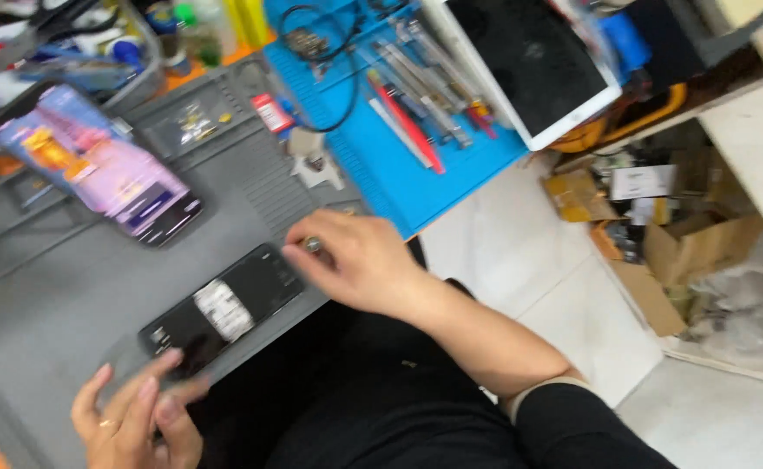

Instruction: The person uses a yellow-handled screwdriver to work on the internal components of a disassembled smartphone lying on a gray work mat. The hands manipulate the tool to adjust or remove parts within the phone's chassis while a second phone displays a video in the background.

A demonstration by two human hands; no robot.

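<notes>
**Opened phone between two hands**

Flat black rectangular phone with its back off and a pale patch inside (pixel 223 311), lying slantwise near the front edge of the grey ribbed work mat (pixel 52 295). Left hand (pixel 134 417) at the phone's lower end, fingertips pressing its corner, ring on one finger. Right hand (pixel 355 260) at the upper end, thumb and forefinger pinched on a small metallic bit (pixel 312 245), too blurred to identify. Farther up the mat: second phone with a lit purple-pink screen (pixel 104 165). Beyond, blue rubber mat (pixel 434 174) with slim hand tools (pixel 416 104); white-framed tablet (pixel 538 61) alongside.
</notes>
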